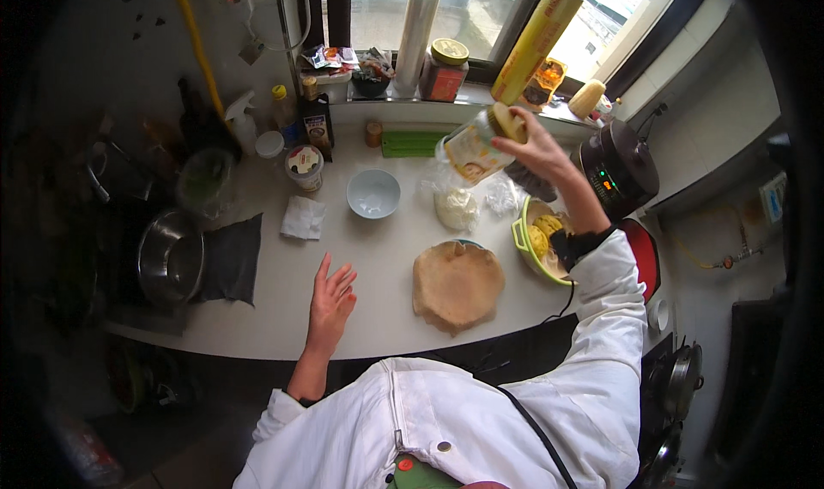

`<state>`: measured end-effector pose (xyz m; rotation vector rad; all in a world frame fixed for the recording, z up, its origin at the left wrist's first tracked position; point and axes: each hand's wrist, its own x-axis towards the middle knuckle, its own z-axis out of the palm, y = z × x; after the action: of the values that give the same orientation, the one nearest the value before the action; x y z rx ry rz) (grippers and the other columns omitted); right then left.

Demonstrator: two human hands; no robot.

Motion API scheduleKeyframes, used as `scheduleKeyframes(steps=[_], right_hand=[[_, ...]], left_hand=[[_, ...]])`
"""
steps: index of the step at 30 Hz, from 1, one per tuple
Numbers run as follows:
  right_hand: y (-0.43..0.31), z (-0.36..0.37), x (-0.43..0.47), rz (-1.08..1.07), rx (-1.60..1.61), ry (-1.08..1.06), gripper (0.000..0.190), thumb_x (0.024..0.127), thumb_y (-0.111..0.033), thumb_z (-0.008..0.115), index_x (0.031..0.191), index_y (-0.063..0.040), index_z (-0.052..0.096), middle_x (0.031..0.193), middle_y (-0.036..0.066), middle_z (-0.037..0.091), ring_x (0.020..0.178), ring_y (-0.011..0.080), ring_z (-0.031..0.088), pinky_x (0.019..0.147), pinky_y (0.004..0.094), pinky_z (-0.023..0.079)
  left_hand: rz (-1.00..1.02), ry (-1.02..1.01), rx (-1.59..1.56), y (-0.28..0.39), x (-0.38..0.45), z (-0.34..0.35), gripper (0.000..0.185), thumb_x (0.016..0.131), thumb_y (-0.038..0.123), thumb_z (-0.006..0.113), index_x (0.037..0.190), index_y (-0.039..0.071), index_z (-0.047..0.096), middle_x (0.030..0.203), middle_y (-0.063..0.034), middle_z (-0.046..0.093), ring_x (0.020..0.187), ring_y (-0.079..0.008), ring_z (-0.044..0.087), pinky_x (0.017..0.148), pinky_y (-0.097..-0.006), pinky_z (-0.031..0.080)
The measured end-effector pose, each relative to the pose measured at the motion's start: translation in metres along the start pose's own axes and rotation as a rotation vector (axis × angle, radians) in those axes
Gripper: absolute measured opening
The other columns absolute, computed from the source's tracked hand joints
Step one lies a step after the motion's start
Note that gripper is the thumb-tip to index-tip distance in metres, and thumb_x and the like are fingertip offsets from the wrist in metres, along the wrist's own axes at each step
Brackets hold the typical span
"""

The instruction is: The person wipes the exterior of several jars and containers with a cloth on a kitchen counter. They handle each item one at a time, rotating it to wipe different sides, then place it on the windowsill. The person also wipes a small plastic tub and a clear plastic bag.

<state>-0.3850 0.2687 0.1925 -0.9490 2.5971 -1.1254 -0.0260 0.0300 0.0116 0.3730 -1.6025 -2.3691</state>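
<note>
My right hand (537,145) grips a transparent jar (476,151) by its yellow lid, holding it tilted above the back of the counter. Below the jar, a bag of white dough or powder (457,209) sits in thin plastic. My left hand (331,299) hovers over the front of the white counter (283,322), fingers apart and holding nothing. To its right, a brown cloth (458,284) covers a round bowl whose blue rim just shows. A pale blue bowl (373,194) stands farther back, and a folded white cloth (303,217) lies left of it.
On the right are a green-rimmed basket (524,238) with yellow lumps and a dark electric cooker (618,167). A steel basin (170,257) and a dark cloth (232,260) lie left. Bottles and a tub (304,167) stand back left; film rolls (417,38) line the windowsill.
</note>
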Motion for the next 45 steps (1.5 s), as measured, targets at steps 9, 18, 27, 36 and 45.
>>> scheduleKeyframes(steps=[9, 18, 27, 36, 45], right_hand=[[-0.008, 0.021, 0.014, -0.164, 0.512, -0.66, 0.105, 0.074, -0.058, 0.079, 0.152, -0.003, 0.034, 0.145, 0.012, 0.046, 0.134, 0.0214, 0.042, 0.113, 0.0341, 0.032], [-0.104, 0.166, -0.003, -0.287, 0.477, -1.204, 0.111, 0.065, -0.064, 0.083, 0.15, -0.008, 0.04, 0.136, 0.015, 0.056, 0.119, 0.0242, 0.055, 0.102, 0.0362, 0.045], [-0.166, 0.197, -0.02, -0.256, 0.772, -0.35, 0.044, 0.107, -0.038, 0.043, 0.122, -0.002, 0.063, 0.099, 0.005, 0.064, 0.097, 0.013, 0.057, 0.09, 0.0278, 0.044], [-0.248, 0.29, -0.137, -1.005, 0.268, 0.065, 0.04, 0.071, -0.005, 0.067, 0.111, -0.009, 0.067, 0.11, 0.006, 0.062, 0.105, 0.0301, 0.054, 0.09, 0.0403, 0.04], [-0.188, 0.33, -0.162, -0.681, 0.44, 0.163, 0.033, 0.079, 0.008, 0.067, 0.108, -0.008, 0.066, 0.096, 0.008, 0.06, 0.093, 0.0269, 0.054, 0.081, 0.0347, 0.042]], left_hand=[[-0.166, 0.014, -0.174, 0.012, 0.015, 0.001, 0.077, 0.097, 0.056, 0.052, 0.152, 0.006, 0.029, 0.143, -0.0203, 0.048, 0.13, -0.0302, 0.05, 0.108, -0.0456, 0.042], [-0.24, -0.503, -0.591, 0.044, 0.019, 0.001, 0.1, 0.087, 0.073, 0.054, 0.153, 0.004, 0.025, 0.151, -0.0169, 0.04, 0.139, -0.028, 0.042, 0.112, -0.0438, 0.037], [0.108, 0.052, -0.359, 0.096, -0.028, -0.048, 0.095, 0.082, 0.071, 0.063, 0.152, 0.015, 0.032, 0.145, -0.0192, 0.045, 0.133, -0.0312, 0.047, 0.111, -0.0471, 0.039], [0.237, 0.196, -0.46, 0.103, -0.042, -0.081, 0.083, 0.089, 0.069, 0.055, 0.139, 0.003, 0.045, 0.122, -0.0092, 0.061, 0.106, -0.0185, 0.063, 0.09, -0.033, 0.052], [0.291, 0.371, -0.544, 0.13, -0.061, -0.081, 0.093, 0.088, 0.072, 0.051, 0.149, 0.004, 0.032, 0.144, -0.0162, 0.048, 0.13, -0.0312, 0.051, 0.106, -0.046, 0.045]])
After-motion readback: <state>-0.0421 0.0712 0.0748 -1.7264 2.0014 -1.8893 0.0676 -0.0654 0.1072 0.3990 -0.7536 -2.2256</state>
